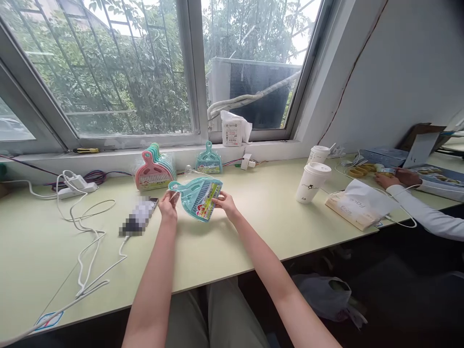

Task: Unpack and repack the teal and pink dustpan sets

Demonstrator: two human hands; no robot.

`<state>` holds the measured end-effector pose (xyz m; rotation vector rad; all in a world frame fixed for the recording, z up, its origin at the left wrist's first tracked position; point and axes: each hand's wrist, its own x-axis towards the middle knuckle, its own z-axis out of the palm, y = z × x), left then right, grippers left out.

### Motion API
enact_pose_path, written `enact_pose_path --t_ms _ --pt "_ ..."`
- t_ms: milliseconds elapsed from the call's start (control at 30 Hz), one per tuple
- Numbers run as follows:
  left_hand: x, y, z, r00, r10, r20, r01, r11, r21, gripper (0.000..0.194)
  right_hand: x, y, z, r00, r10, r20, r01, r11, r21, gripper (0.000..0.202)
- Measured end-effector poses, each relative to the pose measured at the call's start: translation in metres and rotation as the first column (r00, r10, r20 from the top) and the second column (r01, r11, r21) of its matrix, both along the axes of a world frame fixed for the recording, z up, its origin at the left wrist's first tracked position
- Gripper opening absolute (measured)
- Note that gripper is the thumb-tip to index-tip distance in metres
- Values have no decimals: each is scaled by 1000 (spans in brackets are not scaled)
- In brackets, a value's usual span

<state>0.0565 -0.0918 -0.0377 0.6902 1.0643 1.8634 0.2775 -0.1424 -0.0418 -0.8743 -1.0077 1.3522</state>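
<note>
A teal dustpan-and-brush set (197, 195) in clear wrap is tilted above the table, between my two hands. My left hand (168, 205) is closed on its handle end. At the wide end, the fingers of my right hand (225, 203) grip the edge beside the printed label. Behind it, a row of similar sets (154, 171), pink at the front and green behind, stands near the wall. Another teal set (209, 159) stands upright by the window ledge.
A phone (139, 217) and white cables lie left, near a power strip (78, 190). Two paper cups (312, 182) and a tissue pack (353, 205) are right. Farther right, another person's hands (398, 179) are among yellow items. The table's front edge (217, 282) is near my lap.
</note>
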Motion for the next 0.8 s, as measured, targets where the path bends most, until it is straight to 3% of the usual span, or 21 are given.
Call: enact_pose_path --t_ms 133,200,267,333,367,433,500,533,600,633,667,700,733,767,800 --pt "-37 0 10 952 298 -76 -297 955 23 37 0 -2 3 1000 -5 10 4 1000 10 40" --pt "-58 -6 10 852 497 -165 -509 860 -39 46 4 0 1 998 -66 -15 66 998 -16 35" --pt "-72 -16 10 712 627 -318 -683 723 -105 50 9 4 -2 991 -124 -43 121 991 -54 30" --pt "-76 -31 12 588 620 -520 -768 630 -116 52 14 8 -6 986 -159 -60 153 984 -96 28" --pt "-75 -39 13 534 580 -615 -781 618 -95 59 15 10 -8 983 -170 -63 162 980 -115 28" --pt "-67 -52 19 436 497 -751 -766 643 -19 84 16 12 -11 980 -188 -65 177 973 -146 30" --pt "-54 -58 25 375 482 -792 -730 680 69 96 15 14 -14 980 -189 -70 176 972 -154 31" --pt "-46 -57 28 374 498 -782 -697 707 116 93 13 14 -14 980 -183 -75 170 974 -149 30" --pt "-24 -48 29 498 483 -720 -558 814 160 76 10 12 -15 981 -170 -89 157 978 -139 29" --pt "-12 -42 27 623 387 -680 -402 904 146 65 8 12 -15 982 -164 -97 150 980 -133 28" --pt "1 -36 24 769 187 -611 -186 980 65 57 7 11 -14 982 -157 -105 144 982 -125 27" --pt "14 -30 19 855 -81 -512 64 997 -50 53 6 10 -14 982 -151 -110 139 984 -112 26" --pt "26 -26 13 846 -349 -403 313 937 -154 53 6 9 -14 983 -147 -109 137 986 -95 25" --pt "36 -22 7 802 -509 -313 460 860 -221 53 6 9 -13 984 -147 -98 140 987 -78 24" --pt "43 -19 0 772 -587 -244 532 806 -259 52 6 9 -14 987 -147 -70 142 987 -73 22"
